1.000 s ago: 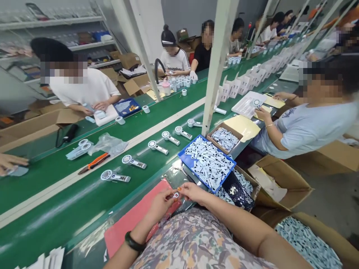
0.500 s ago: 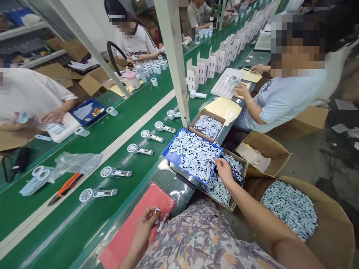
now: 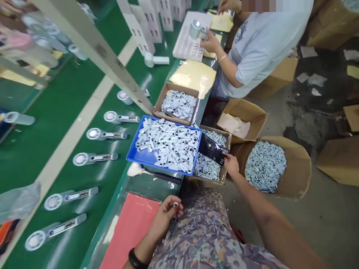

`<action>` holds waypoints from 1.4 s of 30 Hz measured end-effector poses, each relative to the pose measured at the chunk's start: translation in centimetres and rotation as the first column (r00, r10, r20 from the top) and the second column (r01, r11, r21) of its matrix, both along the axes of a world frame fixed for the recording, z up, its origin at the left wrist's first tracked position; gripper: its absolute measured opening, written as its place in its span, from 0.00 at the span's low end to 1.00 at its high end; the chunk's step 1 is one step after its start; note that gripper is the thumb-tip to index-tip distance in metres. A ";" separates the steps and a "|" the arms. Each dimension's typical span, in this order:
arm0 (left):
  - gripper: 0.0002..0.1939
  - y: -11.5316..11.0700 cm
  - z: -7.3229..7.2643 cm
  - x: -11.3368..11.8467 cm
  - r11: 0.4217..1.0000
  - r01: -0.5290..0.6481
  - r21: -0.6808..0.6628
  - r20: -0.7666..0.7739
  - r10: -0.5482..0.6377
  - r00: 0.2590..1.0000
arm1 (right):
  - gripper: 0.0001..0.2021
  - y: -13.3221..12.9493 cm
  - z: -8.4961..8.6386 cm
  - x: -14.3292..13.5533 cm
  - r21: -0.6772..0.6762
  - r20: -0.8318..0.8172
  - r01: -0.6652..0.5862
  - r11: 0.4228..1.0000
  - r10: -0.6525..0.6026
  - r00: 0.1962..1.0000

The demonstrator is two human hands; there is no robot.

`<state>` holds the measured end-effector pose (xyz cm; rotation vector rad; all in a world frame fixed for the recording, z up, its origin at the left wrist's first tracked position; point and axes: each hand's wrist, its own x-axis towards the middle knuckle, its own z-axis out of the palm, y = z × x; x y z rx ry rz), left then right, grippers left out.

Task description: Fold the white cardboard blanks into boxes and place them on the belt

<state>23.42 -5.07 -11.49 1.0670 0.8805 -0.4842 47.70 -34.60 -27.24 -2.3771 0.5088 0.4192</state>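
My left hand [image 3: 168, 211], wearing a dark bracelet, is closed over the lap beside a red sheet [image 3: 134, 224]. A small white plastic piece with a dark spot [image 3: 175, 204] shows between its fingers. My right hand [image 3: 232, 165] reaches out to the right, fingers pinched together at the near end of a black tray [image 3: 211, 148] dotted with small pale rings. Whatever lies between those fingertips is hidden. The black tray lies across a cardboard box [image 3: 228, 142] of small light-blue parts. To its left, a blue tray [image 3: 151, 158] holds many white plastic strips with dark ends.
Several handheld fans [image 3: 81, 158] lie on the green conveyor [image 3: 64, 123]. A dark-handled brush [image 3: 165, 176] rests before the blue tray. Behind it stand a carton [image 3: 196, 93] of strips and a slanted metal post [image 3: 106, 56]. A co-worker [image 3: 252, 56] holds a fan; larger cartons [image 3: 301, 164] stand right.
The view has swung right and down. My right hand has gone from the blue tray's edge to the black tray. My left hand stays closed near the lap.
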 end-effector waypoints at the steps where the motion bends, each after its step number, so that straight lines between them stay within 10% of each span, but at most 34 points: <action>1: 0.19 -0.8 -0.6 1.0 0.999 0.043 -0.020 0.024 -0.042 0.999 | 0.23 -0.7 -0.8 -0.1 -0.042 0.002 0.022 0.999 -0.022 1.000; 14: 0.16 -9.3 -5.9 11.5 0.938 0.326 -0.116 0.020 -0.325 0.945 | 0.22 -3.6 -6.1 2.5 -0.122 0.059 0.131 0.984 -0.124 0.990; 21: 0.14 -10.2 -7.7 13.0 0.951 0.296 -0.089 0.005 -0.296 0.955 | 0.07 -3.1 -4.8 3.6 -0.083 0.102 0.110 0.990 -0.101 0.990; 28: 0.10 -10.6 -8.2 14.3 0.959 0.282 0.010 0.019 -0.283 0.959 | 0.25 -0.9 -2.6 4.0 0.303 -0.022 0.067 0.951 -0.064 0.998; 42: 0.18 -13.8 -12.2 21.5 0.846 0.007 0.533 0.158 -0.107 0.982 | 0.19 2.6 0.5 4.6 0.558 -0.240 -0.036 0.829 0.203 0.949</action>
